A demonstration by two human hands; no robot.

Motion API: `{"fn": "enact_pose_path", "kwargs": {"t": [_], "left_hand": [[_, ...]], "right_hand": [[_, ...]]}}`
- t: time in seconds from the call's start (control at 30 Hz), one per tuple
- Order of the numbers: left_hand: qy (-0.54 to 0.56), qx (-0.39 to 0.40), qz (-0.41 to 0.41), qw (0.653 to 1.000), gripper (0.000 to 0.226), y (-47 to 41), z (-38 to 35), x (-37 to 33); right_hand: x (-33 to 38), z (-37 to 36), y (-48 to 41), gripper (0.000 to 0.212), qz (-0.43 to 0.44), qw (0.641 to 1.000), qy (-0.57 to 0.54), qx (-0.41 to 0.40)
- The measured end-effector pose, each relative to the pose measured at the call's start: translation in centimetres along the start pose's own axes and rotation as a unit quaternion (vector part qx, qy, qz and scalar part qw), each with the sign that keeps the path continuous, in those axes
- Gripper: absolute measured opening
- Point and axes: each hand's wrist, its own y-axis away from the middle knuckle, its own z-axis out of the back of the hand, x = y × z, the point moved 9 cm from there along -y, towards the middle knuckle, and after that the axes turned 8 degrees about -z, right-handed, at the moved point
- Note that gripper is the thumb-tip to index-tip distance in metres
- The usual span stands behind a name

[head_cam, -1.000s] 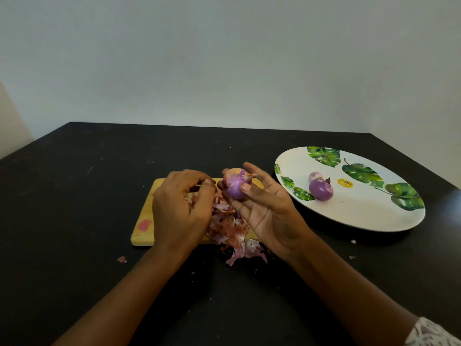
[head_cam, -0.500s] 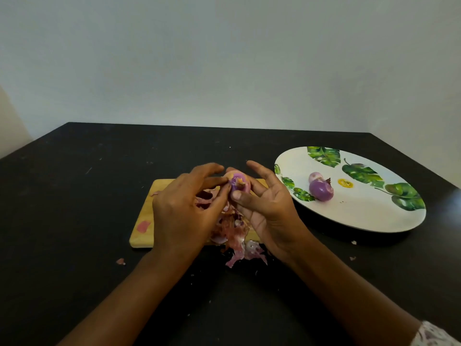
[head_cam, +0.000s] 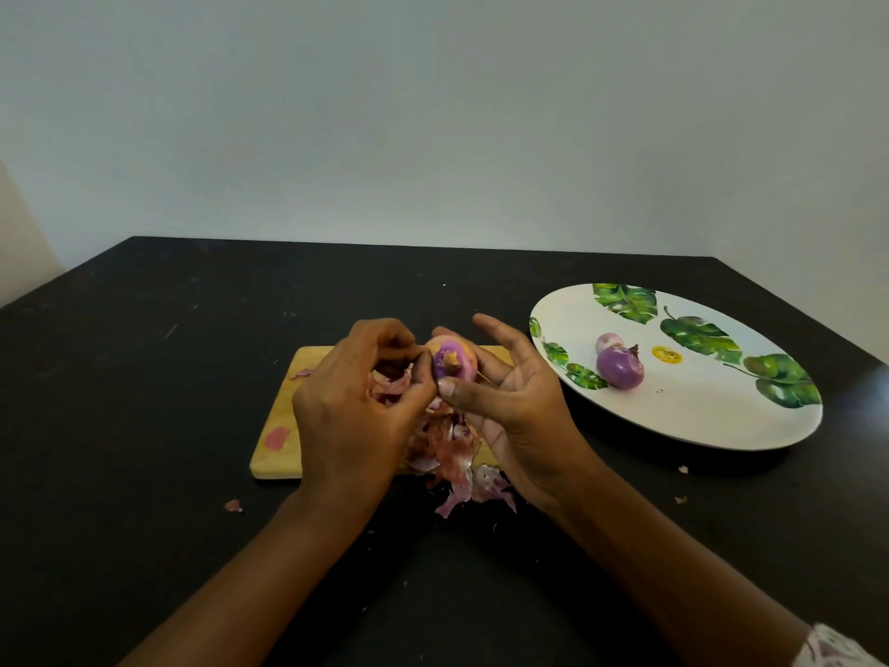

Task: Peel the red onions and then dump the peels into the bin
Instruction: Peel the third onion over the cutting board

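A small red onion (head_cam: 452,361), partly peeled, sits in my right hand (head_cam: 510,406) above the wooden cutting board (head_cam: 279,426); thumb and fingers curl round it, root end facing me. My left hand (head_cam: 356,406) is pressed against the onion's left side, fingertips pinching at its skin. A heap of reddish peels (head_cam: 447,450) lies on the board under both hands and spills over its near edge onto the black table (head_cam: 144,377). Two peeled onions, one bigger (head_cam: 620,368) and one smaller (head_cam: 607,341), rest on the white leaf-print plate (head_cam: 697,416) at the right. No bin is in view.
Stray peel scraps lie on the table: one (head_cam: 234,505) left of my left forearm, small bits (head_cam: 682,470) near the plate's front rim. A pink patch (head_cam: 277,437) marks the board's left part. A pale wall stands behind the table's far edge.
My left hand came back from the peel heap to the onion and now pinches its skin. My right hand turned the onion so its root end faces me.
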Motion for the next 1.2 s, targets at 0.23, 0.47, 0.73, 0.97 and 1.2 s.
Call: {"fn": "enact_pose_path", "kwargs": {"t": [0.23,0.47,0.73,0.97,1.2], "left_hand": [[0.104,-0.012,0.111,0.988,0.031,0.3,-0.5,1.5],[0.063,0.037,0.085,0.994,0.033,-0.1,-0.8,1.0],[0.050,0.055,0.099,0.992,0.028,-0.2,-0.8,1.2],[0.044,0.058,0.095,0.993,0.027,0.0,-1.0,1.1],[0.059,0.039,0.114,0.991,0.028,-0.1,-0.7,1.4]], "right_hand": [[-0.3,0.1,-0.4,0.079,-0.030,0.995,-0.096,0.019],[-0.1,0.5,-0.4,0.079,-0.017,0.998,-0.061,0.006],[0.9,1.1,-0.1,0.081,0.026,0.997,0.075,-0.018],[1.1,0.9,0.1,0.078,0.040,0.989,0.143,-0.011],[0.6,0.3,-0.1,0.086,0.024,0.995,0.092,0.016]]}}
